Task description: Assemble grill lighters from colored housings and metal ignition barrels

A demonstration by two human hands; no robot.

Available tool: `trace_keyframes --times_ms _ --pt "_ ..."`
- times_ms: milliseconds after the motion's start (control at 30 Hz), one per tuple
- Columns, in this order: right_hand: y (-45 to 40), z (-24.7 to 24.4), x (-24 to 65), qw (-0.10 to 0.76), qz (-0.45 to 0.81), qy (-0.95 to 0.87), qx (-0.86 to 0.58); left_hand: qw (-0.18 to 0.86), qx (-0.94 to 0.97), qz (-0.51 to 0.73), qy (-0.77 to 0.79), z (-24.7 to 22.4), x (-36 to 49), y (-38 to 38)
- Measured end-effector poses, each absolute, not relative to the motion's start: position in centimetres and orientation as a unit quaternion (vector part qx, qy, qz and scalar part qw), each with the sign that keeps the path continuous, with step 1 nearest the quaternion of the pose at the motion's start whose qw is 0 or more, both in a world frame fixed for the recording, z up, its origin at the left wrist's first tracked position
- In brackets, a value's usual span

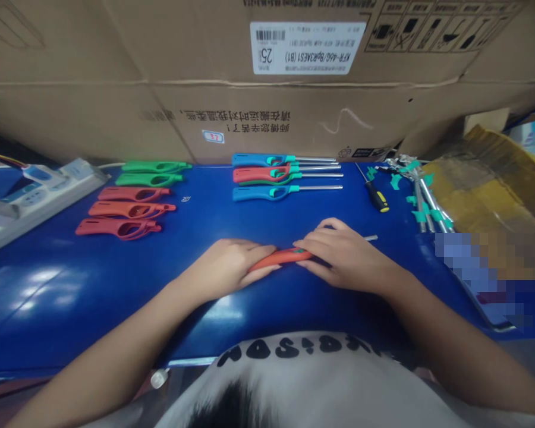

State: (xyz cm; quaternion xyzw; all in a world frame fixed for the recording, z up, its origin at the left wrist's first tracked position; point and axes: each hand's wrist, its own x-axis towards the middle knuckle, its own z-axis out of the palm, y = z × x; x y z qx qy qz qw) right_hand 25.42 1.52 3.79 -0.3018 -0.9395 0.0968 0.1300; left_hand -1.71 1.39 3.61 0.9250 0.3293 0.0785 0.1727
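A red utility lighter [280, 258] lies almost flat on the blue table, gripped between both hands. My left hand [232, 264] closes around its rear end. My right hand [343, 255] wraps its front, and a thin metal nozzle [370, 238] sticks out past those fingers. Ahead lie several loose red handle shells [125, 209] and two green ones [154, 173]. Several assembled blue and red lighters [267, 176] sit in a row at the far edge. To the right are a yellow-and-black screwdriver [377, 197] and a heap of metal nozzles with teal parts [423, 196].
A white power strip [49, 190] with cables lies at the far left of the blue table [116, 315]. A large cardboard box [205, 101] stands along the far edge. Yellowed cardboard [481, 178] lies at the right, and a blurred patch hides the right corner.
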Motion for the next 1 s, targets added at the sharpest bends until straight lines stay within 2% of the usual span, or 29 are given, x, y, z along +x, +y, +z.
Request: trace_keyframes --times_ms 367,600,800,1000 --pt "1.8 3.3 25.9 0.159 0.020 -0.935 -0.318 0.172 0.912 0.082 0.363 3.5 -1.3 1.1" --pt "1.7 3.4 25.1 0.108 0.026 -0.935 -0.337 0.145 0.913 0.076 0.374 3.1 -0.9 0.7" --pt "3.0 3.9 27.7 0.120 0.009 -0.905 -0.409 0.131 0.908 0.081 0.390 3.4 -2.0 1.6" --pt "4.0 3.8 29.3 0.145 0.038 -0.907 -0.393 0.146 0.901 0.090 0.399 3.7 -2.6 2.1"
